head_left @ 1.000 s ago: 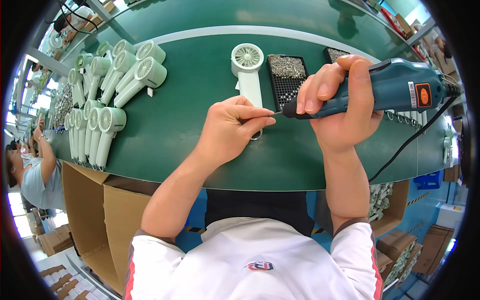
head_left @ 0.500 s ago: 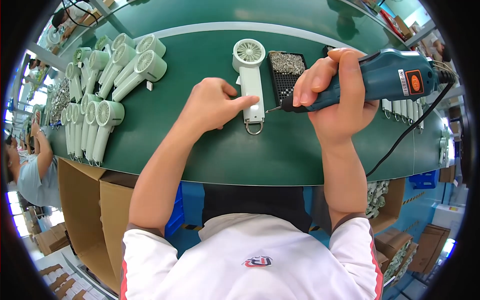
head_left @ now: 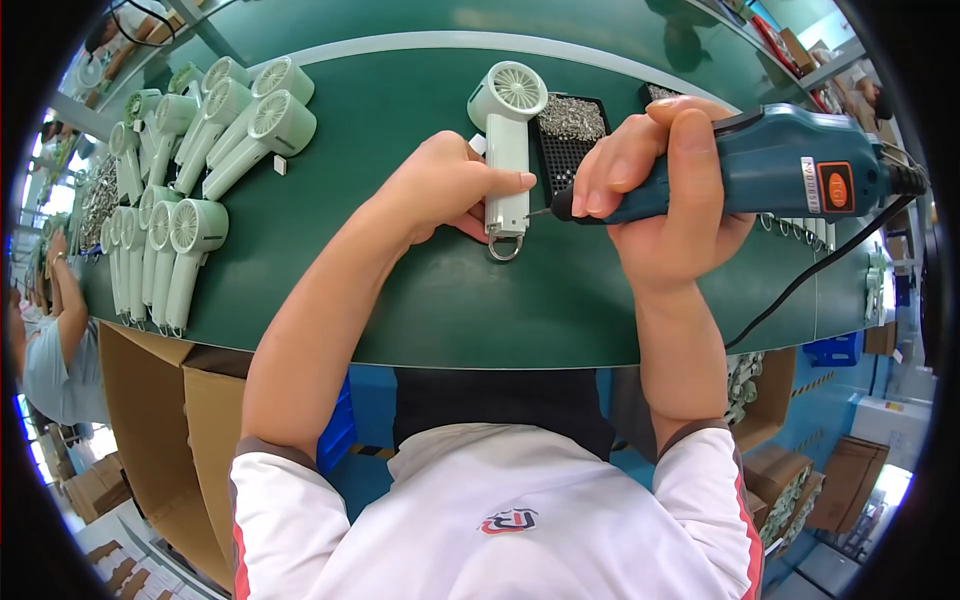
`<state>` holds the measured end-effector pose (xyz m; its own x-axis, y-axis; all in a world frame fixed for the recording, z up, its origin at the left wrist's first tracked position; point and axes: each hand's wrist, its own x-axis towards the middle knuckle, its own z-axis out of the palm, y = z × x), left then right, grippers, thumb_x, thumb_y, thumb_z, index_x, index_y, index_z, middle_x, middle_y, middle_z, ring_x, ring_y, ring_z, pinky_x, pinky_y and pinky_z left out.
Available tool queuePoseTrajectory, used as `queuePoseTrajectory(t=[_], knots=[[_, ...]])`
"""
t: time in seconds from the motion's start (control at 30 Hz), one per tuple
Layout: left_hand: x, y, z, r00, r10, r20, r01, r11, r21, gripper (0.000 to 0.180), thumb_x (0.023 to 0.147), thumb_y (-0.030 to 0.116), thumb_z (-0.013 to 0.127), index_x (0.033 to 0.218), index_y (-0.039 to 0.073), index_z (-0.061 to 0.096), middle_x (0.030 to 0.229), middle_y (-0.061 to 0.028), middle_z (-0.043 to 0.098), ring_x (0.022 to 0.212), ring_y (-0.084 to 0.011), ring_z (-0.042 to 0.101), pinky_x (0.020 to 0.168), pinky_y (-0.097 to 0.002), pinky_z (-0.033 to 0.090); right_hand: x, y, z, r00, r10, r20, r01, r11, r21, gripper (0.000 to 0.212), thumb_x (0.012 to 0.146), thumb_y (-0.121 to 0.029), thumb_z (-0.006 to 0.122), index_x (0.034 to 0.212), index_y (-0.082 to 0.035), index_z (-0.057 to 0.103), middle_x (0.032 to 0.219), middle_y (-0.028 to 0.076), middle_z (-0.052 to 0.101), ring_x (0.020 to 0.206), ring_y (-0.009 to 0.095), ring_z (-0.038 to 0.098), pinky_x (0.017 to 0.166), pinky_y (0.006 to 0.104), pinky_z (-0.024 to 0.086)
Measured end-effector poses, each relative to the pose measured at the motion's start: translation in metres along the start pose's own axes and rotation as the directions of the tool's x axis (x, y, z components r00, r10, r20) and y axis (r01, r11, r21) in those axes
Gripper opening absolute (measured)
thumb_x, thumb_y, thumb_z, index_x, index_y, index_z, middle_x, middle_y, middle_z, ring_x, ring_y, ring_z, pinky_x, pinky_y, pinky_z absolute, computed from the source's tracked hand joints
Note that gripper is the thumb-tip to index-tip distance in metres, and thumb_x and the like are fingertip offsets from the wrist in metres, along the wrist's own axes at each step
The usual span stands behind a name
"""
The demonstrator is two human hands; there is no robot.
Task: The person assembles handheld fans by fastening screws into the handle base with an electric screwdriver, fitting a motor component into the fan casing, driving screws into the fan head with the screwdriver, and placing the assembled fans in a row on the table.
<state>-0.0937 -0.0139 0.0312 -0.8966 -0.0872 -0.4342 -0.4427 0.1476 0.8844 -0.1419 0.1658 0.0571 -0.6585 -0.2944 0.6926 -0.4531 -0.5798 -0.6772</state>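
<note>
A pale green handheld fan (head_left: 508, 150) lies on the green table in front of me, its round grille away from me and a metal loop at its near end. My left hand (head_left: 450, 185) grips the fan's handle, thumb across the top and fingers curled at its left side. In my right hand (head_left: 665, 185) is a teal electric screwdriver (head_left: 780, 165) with a black cord. Its bit points left, with the tip at the right side of the handle, near the loop end. I cannot tell whether it touches.
A black tray (head_left: 572, 125) of small screws stands just right of the fan. Several similar fans (head_left: 198, 228) are grouped on the table's left, more at the right behind the screwdriver. An open cardboard box (head_left: 150, 420) is below the left edge. A co-worker (head_left: 60, 350) is at far left.
The fan's loop end has shifted slightly away from me and its head has turned a little to the right. My left fingers have wrapped further round the handle. The screwdriver remains beside it.
</note>
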Motion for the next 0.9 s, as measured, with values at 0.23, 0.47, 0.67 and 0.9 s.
queuePoseTrajectory(t=[0.23,0.47,0.67,0.9], knots=[[-0.001,-0.015,0.004,0.999,0.025,0.028,-0.020,0.986,-0.164,0.041,0.087,0.020,0.082,0.100,-0.017,0.070,0.085,-0.0195,0.073,0.070,-0.0214,0.074,0.060,-0.0308,0.065,0.003,-0.004,0.014,0.992,0.050,-0.120,-0.036,0.993,0.114,0.011,0.098,-0.004,0.065,0.098,0.007,0.064,0.061,0.010,0.064,0.047,0.015,0.060,0.044,0.0287,0.049],[0.001,-0.018,0.007,0.998,0.046,0.046,-0.036,0.981,-0.191,0.041,0.087,0.021,0.082,0.099,-0.017,0.070,0.084,-0.0184,0.073,0.068,-0.0204,0.073,0.060,-0.0296,0.064,-0.003,-0.003,0.004,0.997,0.042,0.057,-0.036,0.995,-0.095,0.026,0.108,-0.018,0.045,0.117,0.001,0.060,0.069,0.011,0.058,0.048,0.019,0.054,0.043,0.0381,0.051],[0.004,-0.017,0.006,0.998,0.058,0.040,-0.049,0.979,-0.199,0.040,0.087,0.020,0.081,0.098,-0.017,0.070,0.083,-0.0184,0.073,0.068,-0.0202,0.073,0.058,-0.0300,0.064,-0.002,0.001,0.007,0.997,0.057,0.042,-0.051,0.992,-0.115,0.025,0.108,-0.017,0.045,0.116,0.002,0.059,0.068,0.011,0.058,0.048,0.019,0.053,0.043,0.0382,0.051],[0.005,-0.025,0.001,0.994,0.110,-0.016,-0.111,0.968,-0.224,0.042,0.085,0.022,0.084,0.090,-0.018,0.071,0.078,-0.0184,0.073,0.063,-0.0221,0.073,0.053,-0.0323,0.062,-0.005,0.007,0.019,0.994,0.111,0.019,-0.109,0.989,-0.104,0.020,0.107,-0.014,0.048,0.116,-0.001,0.059,0.068,0.010,0.055,0.049,0.020,0.052,0.043,0.0383,0.050]])
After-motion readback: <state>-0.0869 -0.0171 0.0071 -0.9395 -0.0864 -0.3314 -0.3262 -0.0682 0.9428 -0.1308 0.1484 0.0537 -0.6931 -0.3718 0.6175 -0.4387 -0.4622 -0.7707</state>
